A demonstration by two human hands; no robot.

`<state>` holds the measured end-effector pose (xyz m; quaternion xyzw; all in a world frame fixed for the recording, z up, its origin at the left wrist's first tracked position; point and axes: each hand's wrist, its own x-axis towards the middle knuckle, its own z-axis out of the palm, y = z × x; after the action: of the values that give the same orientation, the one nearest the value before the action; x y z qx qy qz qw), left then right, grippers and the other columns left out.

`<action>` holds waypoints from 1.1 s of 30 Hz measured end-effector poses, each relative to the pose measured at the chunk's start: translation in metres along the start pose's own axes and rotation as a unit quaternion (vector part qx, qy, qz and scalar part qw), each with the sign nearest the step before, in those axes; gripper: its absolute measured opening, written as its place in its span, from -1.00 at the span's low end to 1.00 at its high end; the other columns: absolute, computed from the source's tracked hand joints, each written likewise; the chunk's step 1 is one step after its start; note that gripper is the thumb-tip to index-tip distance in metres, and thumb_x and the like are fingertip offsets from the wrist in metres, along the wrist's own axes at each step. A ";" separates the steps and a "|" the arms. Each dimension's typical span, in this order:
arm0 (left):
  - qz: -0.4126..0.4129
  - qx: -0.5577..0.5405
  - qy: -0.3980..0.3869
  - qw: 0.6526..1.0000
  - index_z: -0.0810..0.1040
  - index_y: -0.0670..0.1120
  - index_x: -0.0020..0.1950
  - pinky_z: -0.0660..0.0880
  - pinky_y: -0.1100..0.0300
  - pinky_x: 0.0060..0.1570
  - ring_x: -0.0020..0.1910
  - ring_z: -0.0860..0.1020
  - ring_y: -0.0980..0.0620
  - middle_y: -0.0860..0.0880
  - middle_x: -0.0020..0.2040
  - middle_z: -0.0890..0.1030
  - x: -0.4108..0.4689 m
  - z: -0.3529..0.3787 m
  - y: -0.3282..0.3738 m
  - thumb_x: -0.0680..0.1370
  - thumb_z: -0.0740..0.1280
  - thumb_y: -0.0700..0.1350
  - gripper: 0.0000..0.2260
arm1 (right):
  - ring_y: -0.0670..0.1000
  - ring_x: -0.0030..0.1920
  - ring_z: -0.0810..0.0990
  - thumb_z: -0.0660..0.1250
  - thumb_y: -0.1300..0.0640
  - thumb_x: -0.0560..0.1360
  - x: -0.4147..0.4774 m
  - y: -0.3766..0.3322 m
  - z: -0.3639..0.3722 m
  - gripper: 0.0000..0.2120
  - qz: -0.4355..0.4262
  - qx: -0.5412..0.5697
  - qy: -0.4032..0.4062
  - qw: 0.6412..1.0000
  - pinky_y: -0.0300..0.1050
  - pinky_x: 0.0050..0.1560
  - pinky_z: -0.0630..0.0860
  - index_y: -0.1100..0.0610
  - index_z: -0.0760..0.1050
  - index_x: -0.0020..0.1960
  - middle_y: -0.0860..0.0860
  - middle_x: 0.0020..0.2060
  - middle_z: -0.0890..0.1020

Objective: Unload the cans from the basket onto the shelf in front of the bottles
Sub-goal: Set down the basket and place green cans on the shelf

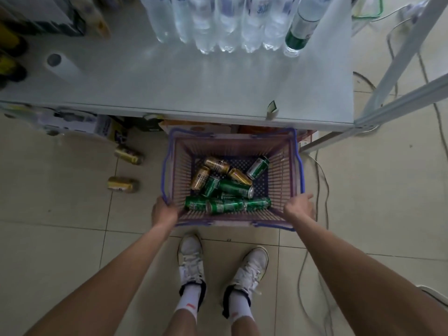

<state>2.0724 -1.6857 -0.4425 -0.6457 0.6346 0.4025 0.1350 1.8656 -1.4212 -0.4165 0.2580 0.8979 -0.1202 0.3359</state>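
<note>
A pink basket [281,170] with blue rim stands on the floor below the shelf edge. Several green cans [236,189] and gold cans [216,165] lie jumbled in its bottom. My left hand [164,210] grips the basket's near left corner. My right hand [299,206] holds the near right corner, fingers wrapped over the rim. The white shelf [184,88] runs across the top, with a row of clear water bottles [225,25] at its back and a green-labelled bottle [301,27] at the row's right end.
Two gold cans [123,185] lie on the tiled floor left of the basket. Boxes sit under the shelf. A metal frame [397,93] and cables [322,180] are on the right. My white shoes [191,257] stand just behind the basket. Dark bottles stand at the shelf's left.
</note>
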 end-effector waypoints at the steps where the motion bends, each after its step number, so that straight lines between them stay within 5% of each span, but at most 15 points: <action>1: -0.017 0.021 -0.018 0.999 0.43 -0.21 0.35 0.49 0.01 -0.07 0.09 0.58 -0.27 -0.26 0.21 0.58 0.001 0.002 -0.014 0.67 0.22 -0.01 -0.65 | 0.30 0.40 0.39 0.44 -0.03 0.54 0.002 0.008 0.006 -0.26 0.002 -0.052 -0.016 0.999 0.21 0.36 0.36 0.25 0.15 0.52 0.30 0.41 0.41; 3: -0.031 0.017 -0.068 0.997 0.36 -0.13 0.45 0.49 0.04 -0.08 0.03 0.57 -0.18 -0.18 0.26 0.57 0.003 0.010 -0.038 0.59 0.35 0.04 -0.50 | 0.28 0.39 0.39 0.49 -0.18 0.47 0.007 0.022 0.020 -0.10 0.019 -0.081 -0.045 0.996 0.21 0.36 0.38 0.24 0.09 0.53 0.29 0.43 0.37; 6: -0.006 -0.092 -0.099 0.991 0.22 -0.06 0.55 0.52 0.08 0.04 0.11 0.56 -0.10 -0.11 0.27 0.56 -0.002 0.029 -0.050 0.49 0.44 -0.17 -0.32 | 0.32 0.35 0.46 0.40 -0.16 0.53 0.022 0.041 0.041 -0.07 0.043 -0.027 -0.074 0.996 0.21 0.31 0.47 0.17 -0.08 0.61 0.30 0.42 0.37; 10: -0.011 -0.186 -0.060 0.981 0.20 0.03 0.57 0.52 0.07 0.16 0.16 0.55 -0.08 -0.07 0.26 0.54 -0.004 0.043 -0.039 0.50 0.42 -0.31 -0.28 | 0.33 0.44 0.40 0.40 -0.11 0.55 0.027 0.056 0.061 0.03 0.098 0.094 -0.163 0.977 0.20 0.43 0.40 0.07 -0.29 0.65 0.29 0.50 0.32; 13: -0.014 -0.217 -0.015 0.976 0.29 -0.05 0.54 0.45 0.18 0.17 0.21 0.53 -0.07 -0.08 0.31 0.55 -0.001 0.044 -0.030 0.46 0.38 -0.39 -0.31 | 0.34 0.29 0.55 0.36 -0.02 0.52 0.022 0.057 0.077 0.05 0.097 0.149 -0.136 0.975 0.24 0.33 0.51 0.03 -0.39 0.63 0.31 0.40 0.45; 17: -0.021 -0.241 -0.026 0.970 0.39 -0.01 0.49 0.38 0.19 0.10 0.17 0.50 -0.06 -0.08 0.33 0.57 0.008 0.035 -0.014 0.44 0.29 -0.43 -0.35 | 0.33 0.27 0.57 0.31 0.02 0.44 0.030 0.055 0.091 0.02 0.099 0.228 -0.126 0.960 0.25 0.30 0.53 0.00 -0.33 0.64 0.30 0.36 0.48; 22: -0.065 -0.140 -0.144 0.977 0.12 0.10 0.62 0.21 -0.17 0.41 0.46 0.28 -0.20 0.05 0.38 0.35 0.003 0.013 -0.007 0.57 0.26 -0.35 -0.30 | 0.30 0.20 0.61 0.36 -0.01 0.38 0.036 0.061 0.093 -0.04 0.099 0.257 -0.129 0.952 0.26 0.22 0.59 -0.05 -0.12 0.62 0.28 0.26 0.54; 25: -0.123 -0.193 -0.140 0.963 0.00 0.13 0.63 0.14 -0.22 0.45 0.51 0.23 -0.22 -0.03 0.58 0.25 0.013 0.019 -0.020 0.46 0.29 -0.38 -0.14 | 0.25 0.12 0.63 0.38 0.08 0.48 0.019 0.053 0.088 -0.07 0.105 0.301 -0.143 0.937 0.19 0.18 0.62 0.00 -0.17 0.63 0.25 0.17 0.52; 28: -0.122 -0.259 -0.090 0.954 0.06 0.00 0.60 0.31 -0.02 0.26 0.28 0.39 -0.09 -0.10 0.51 0.37 0.013 0.035 -0.013 0.41 0.29 -0.44 -0.16 | 0.24 0.11 0.58 0.36 0.16 0.43 0.021 0.041 0.089 -0.07 0.116 0.339 -0.139 0.923 0.15 0.17 0.61 0.10 -0.15 0.61 0.23 0.12 0.47; 30: -0.120 -0.281 -0.067 0.950 0.01 -0.04 0.64 0.41 0.07 0.14 0.31 0.45 -0.16 -0.16 0.51 0.38 0.010 0.042 -0.004 0.41 0.32 -0.44 -0.11 | 0.22 0.05 0.56 0.37 0.12 0.31 0.033 0.042 0.094 -0.03 0.109 0.336 -0.123 0.927 0.10 0.01 0.62 0.10 -0.08 0.59 0.21 0.08 0.48; 33: -0.100 -0.278 -0.061 0.953 -0.06 0.00 0.66 0.48 -0.10 0.29 0.40 0.42 -0.24 -0.17 0.53 0.35 0.019 0.046 -0.005 0.30 0.39 -0.37 0.03 | 0.19 -0.04 0.54 0.34 0.02 0.21 0.038 0.048 0.101 0.02 0.090 0.300 -0.112 0.943 0.06 -0.09 0.57 0.06 -0.04 0.59 0.23 0.03 0.56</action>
<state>2.0585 -1.6670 -0.4863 -0.6920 0.4206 0.5861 0.0282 1.9220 -1.4055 -0.5188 0.4113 0.7498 -0.3813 0.3510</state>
